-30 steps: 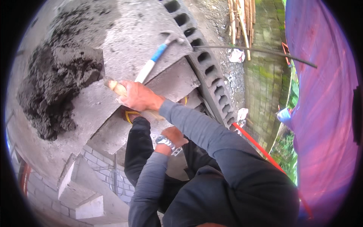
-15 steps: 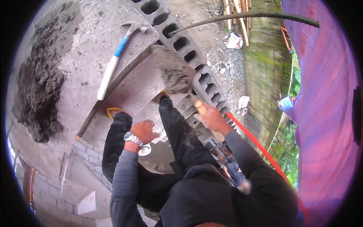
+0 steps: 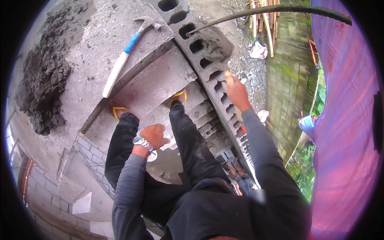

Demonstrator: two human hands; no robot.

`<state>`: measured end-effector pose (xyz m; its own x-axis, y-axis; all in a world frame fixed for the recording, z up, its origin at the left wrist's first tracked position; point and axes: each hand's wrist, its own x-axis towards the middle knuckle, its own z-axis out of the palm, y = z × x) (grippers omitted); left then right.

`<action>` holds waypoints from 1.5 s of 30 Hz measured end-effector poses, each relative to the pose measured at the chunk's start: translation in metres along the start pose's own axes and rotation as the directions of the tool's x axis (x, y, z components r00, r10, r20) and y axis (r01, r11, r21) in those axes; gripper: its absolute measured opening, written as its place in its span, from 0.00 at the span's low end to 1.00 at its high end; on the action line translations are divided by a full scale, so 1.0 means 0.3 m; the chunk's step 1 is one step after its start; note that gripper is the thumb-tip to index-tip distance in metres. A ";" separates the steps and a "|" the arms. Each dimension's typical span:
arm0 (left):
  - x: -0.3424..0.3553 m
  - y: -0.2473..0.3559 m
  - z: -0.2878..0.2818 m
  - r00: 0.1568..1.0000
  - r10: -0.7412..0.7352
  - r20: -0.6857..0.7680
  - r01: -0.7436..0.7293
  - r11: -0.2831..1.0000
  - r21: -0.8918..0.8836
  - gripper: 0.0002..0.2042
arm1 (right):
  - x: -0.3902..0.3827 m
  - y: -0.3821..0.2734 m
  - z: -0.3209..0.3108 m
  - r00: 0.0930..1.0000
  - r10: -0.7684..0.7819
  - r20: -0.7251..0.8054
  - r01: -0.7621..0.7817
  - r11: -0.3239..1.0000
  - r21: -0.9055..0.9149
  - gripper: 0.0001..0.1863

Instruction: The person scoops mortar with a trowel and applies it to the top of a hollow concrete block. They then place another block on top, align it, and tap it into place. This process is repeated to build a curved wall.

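Gripping a wooden-handled trowel point(image 3: 229, 78) in the right hand point(image 3: 237, 95), with fingers wrapped firmly round the wood, beside a row of hollow concrete blocks point(image 3: 212, 67). Reaching with the mortar-grey blade point(image 3: 217, 43) over the outer side of that row; cannot tell whether touching it. Holding the left hand point(image 3: 153, 136) half curled between the trouser legs, well apart from the trowel, with a silver wristwatch point(image 3: 143, 143) at the wrist; cannot tell how tightly pressed together at the fingertips. Standing in yellow-strapped flip-flops point(image 3: 120, 108) on a concrete tread point(image 3: 156, 84). Can see a claw hammer point(image 3: 122, 63) with a blue-and-white handle lying on the concrete slab point(image 3: 94, 52), near a heap of dark mortar point(image 3: 44, 82), and a ribbed steel bar point(image 3: 260, 11) slanting out from a block cavity toward a purple sheet point(image 3: 344, 120)
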<state>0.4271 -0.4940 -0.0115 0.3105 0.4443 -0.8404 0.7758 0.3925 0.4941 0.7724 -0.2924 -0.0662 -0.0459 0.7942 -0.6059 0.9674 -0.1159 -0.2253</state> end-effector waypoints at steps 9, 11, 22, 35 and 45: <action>0.016 0.022 0.007 0.999 0.016 -0.039 -0.017 1.000 -0.012 0.26 | 0.083 -0.183 0.133 0.984 -0.052 -0.168 0.035 0.994 -0.103 0.26; 0.011 0.015 0.004 1.000 0.003 -0.007 -0.003 1.000 -0.023 0.26 | 0.005 -0.154 0.148 0.992 0.052 -0.117 -0.056 0.998 -0.033 0.27; 0.005 0.001 -0.031 1.000 0.022 -0.008 -0.022 0.999 -0.037 0.29 | -0.030 -0.160 0.278 0.992 0.105 -0.065 -0.095 0.984 0.150 0.32; -0.003 0.007 -0.067 0.996 0.065 -0.064 -0.066 0.998 -0.023 0.30 | -0.056 -0.042 0.177 0.989 0.117 -0.089 -0.120 0.992 -0.039 0.30; -0.038 0.014 -0.097 0.996 0.073 -0.054 -0.077 0.994 -0.078 0.29 | -0.159 -0.027 0.163 0.986 0.164 -0.041 -0.164 0.986 0.016 0.26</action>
<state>0.4109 -0.4739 0.0066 0.3361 0.5146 -0.7888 0.7046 0.4184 0.5731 0.7546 -0.3584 -0.0727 0.1238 0.7885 -0.6025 0.9576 -0.2540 -0.1357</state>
